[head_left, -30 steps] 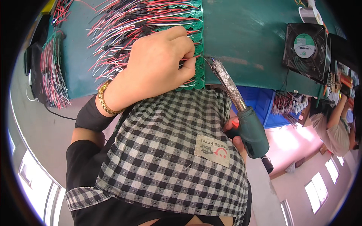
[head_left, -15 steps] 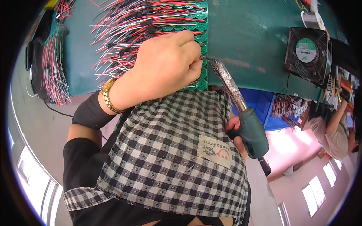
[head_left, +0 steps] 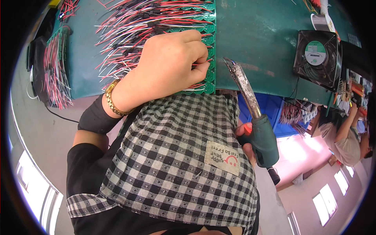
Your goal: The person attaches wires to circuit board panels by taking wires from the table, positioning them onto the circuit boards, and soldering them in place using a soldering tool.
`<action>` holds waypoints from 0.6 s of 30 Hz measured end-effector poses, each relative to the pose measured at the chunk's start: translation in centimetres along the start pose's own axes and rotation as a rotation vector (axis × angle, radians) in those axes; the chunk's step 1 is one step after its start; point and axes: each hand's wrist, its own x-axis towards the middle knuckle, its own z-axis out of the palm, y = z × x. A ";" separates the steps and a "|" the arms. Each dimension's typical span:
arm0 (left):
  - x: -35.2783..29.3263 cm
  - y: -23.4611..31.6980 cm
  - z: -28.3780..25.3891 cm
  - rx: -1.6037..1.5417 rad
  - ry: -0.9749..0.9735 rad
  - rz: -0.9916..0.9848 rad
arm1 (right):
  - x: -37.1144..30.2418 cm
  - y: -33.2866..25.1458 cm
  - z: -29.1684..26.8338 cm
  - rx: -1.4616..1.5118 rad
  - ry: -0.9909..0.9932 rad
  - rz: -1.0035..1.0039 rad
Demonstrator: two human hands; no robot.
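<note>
My left hand point(head_left: 172, 58), with a gold watch at its wrist, is closed in a pinch over the right edge of a green circuit board panel point(head_left: 210, 76). A red wire end point(head_left: 208, 60) shows at its fingertips. Many red, white and black wires point(head_left: 127, 47) fan out leftward from the panel, partly hidden under the hand. My right hand point(head_left: 246, 147) is wrapped round the dark green handle of a soldering iron point(head_left: 247, 94), mostly hidden behind it. The iron's tip points up and left, a little right of the panel's edge and apart from it.
A black fan point(head_left: 318, 58) stands at the right of the green table point(head_left: 254, 35), with a solder spool point(head_left: 323, 22) behind it. Another wired board bundle point(head_left: 58, 70) lies at the left edge. Blue bins point(head_left: 266, 107) sit below the table; a co-worker's arm point(head_left: 346, 125) shows far right.
The soldering iron has moved right, its tip drawing away from the panel's edge. My left hand has stayed nearly in place, still pinched.
</note>
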 end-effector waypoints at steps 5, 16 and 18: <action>-0.3 -0.2 -0.6 0.016 -0.005 -0.038 | 0.2 0.1 0.6 -0.015 0.026 -0.005; 1.1 -3.1 -6.9 0.198 -0.096 0.334 | 0.1 2.8 2.4 0.326 0.299 -0.659; 1.8 -7.1 -10.7 0.468 0.034 -0.081 | 0.3 4.1 0.3 0.383 0.076 -0.576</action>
